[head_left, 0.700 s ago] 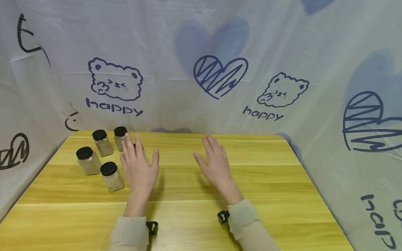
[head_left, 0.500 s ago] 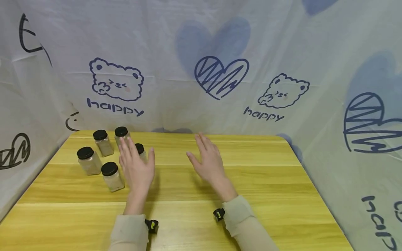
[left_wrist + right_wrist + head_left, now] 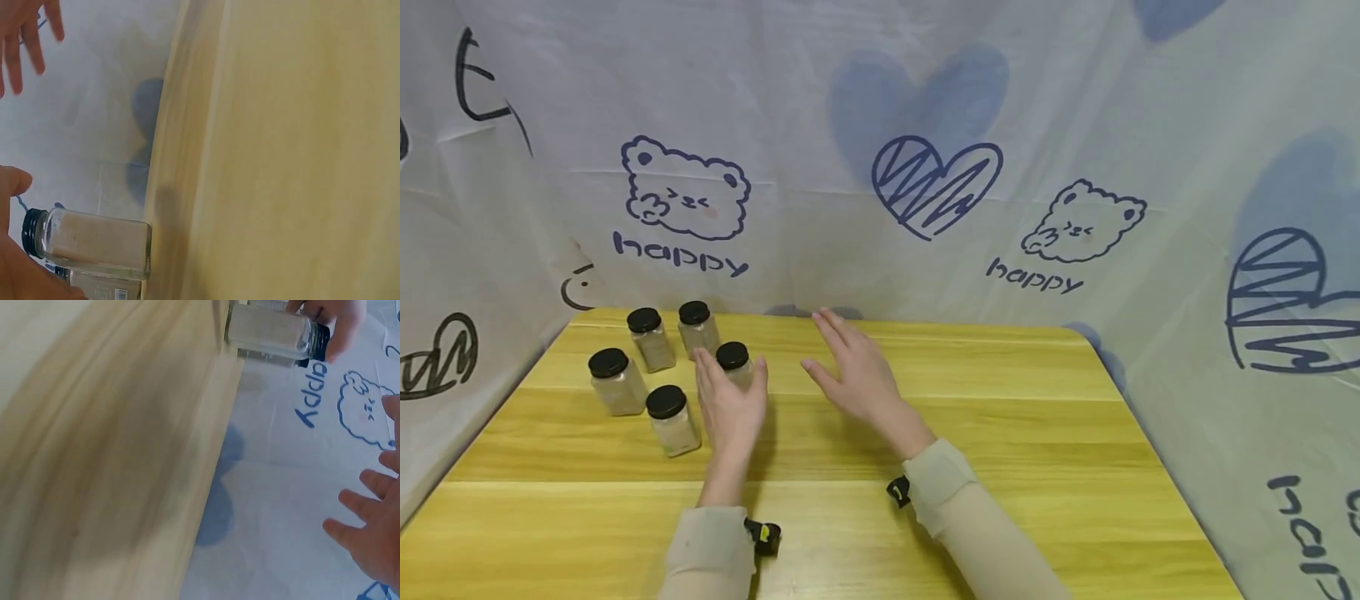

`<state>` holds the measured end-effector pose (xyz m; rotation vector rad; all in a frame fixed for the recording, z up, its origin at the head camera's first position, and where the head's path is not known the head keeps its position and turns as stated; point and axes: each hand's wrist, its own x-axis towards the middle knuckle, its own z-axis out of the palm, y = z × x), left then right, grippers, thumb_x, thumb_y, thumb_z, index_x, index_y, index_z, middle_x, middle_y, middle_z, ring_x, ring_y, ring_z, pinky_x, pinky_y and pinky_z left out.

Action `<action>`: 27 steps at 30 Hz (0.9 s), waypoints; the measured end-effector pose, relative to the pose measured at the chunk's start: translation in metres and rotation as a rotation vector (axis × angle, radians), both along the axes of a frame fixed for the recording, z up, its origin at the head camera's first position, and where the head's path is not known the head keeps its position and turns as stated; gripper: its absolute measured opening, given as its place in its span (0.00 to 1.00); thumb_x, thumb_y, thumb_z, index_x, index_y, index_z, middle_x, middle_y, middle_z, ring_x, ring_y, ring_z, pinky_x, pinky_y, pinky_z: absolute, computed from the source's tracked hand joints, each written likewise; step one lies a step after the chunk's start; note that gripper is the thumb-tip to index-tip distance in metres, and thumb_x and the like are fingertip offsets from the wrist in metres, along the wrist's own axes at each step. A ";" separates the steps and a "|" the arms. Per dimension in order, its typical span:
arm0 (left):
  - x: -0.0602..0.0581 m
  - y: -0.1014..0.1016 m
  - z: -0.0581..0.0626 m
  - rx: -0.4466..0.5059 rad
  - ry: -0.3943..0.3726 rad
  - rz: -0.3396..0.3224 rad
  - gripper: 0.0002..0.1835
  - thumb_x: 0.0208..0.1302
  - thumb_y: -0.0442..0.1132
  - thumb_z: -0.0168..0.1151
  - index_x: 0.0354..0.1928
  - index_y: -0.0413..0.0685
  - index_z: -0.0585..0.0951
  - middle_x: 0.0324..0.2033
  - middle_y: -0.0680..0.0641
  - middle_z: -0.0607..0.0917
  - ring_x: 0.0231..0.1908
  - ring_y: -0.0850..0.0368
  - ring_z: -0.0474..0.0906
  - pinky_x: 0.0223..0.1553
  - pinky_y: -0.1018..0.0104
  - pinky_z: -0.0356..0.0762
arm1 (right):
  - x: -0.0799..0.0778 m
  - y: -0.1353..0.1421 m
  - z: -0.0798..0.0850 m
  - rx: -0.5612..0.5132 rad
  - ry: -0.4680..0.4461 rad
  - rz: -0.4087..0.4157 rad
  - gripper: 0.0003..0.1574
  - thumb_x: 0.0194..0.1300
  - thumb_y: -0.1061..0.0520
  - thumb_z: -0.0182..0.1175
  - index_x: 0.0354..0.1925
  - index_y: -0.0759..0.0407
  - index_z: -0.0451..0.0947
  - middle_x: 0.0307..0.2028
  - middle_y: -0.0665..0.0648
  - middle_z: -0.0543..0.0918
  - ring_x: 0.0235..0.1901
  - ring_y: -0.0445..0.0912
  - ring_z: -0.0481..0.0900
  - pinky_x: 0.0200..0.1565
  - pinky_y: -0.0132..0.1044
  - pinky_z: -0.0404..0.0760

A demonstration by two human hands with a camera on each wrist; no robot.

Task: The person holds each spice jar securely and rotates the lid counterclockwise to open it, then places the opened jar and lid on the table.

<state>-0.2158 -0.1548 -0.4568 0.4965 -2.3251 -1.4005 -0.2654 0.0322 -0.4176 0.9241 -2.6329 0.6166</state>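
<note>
Several clear glass jars with black lids and pale contents stand upright on the table's left side. My left hand (image 3: 730, 410) is right beside one jar (image 3: 733, 358), partly covering it, its thumb raised apart from straight fingers. In the left wrist view this jar (image 3: 100, 244) appears between the thumb and the other fingers, with a second jar (image 3: 103, 286) behind. My right hand (image 3: 859, 377) hovers over the table to the right of that jar, fingers straight and spread, holding nothing. The right wrist view shows the right hand (image 3: 375, 534) apart from the jar (image 3: 269, 330).
Left of the left hand stand a front jar (image 3: 674, 425), a left jar (image 3: 618, 387) and two at the back, one jar (image 3: 653, 343) beside another jar (image 3: 697, 332). The wooden table (image 3: 1037, 467) ends at a printed cloth (image 3: 820, 242) hung behind and on both sides.
My right hand has moved left, closer to the left hand. The left hand has turned and drawn back slightly, exposing more of the jar beside it. The jars stay in place.
</note>
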 end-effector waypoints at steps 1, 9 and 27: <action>0.000 -0.001 -0.001 0.009 -0.009 -0.001 0.52 0.76 0.55 0.57 0.83 0.38 0.37 0.82 0.36 0.39 0.81 0.36 0.38 0.80 0.40 0.41 | -0.001 -0.003 0.001 -0.002 -0.011 0.021 0.43 0.80 0.39 0.51 0.82 0.55 0.53 0.81 0.56 0.57 0.77 0.54 0.60 0.77 0.53 0.61; -0.003 -0.007 -0.005 0.018 -0.047 -0.015 0.46 0.75 0.49 0.60 0.81 0.33 0.47 0.77 0.27 0.55 0.77 0.29 0.51 0.75 0.33 0.53 | -0.010 -0.030 0.011 0.015 -0.078 0.179 0.39 0.82 0.44 0.52 0.81 0.55 0.57 0.81 0.54 0.58 0.78 0.52 0.60 0.77 0.47 0.60; -0.009 -0.002 -0.009 -0.266 -0.010 -0.057 0.34 0.70 0.44 0.64 0.68 0.26 0.68 0.62 0.25 0.74 0.62 0.27 0.69 0.61 0.32 0.70 | -0.021 -0.051 0.002 0.117 -0.195 0.169 0.32 0.82 0.45 0.53 0.77 0.54 0.67 0.75 0.55 0.69 0.75 0.50 0.65 0.77 0.41 0.61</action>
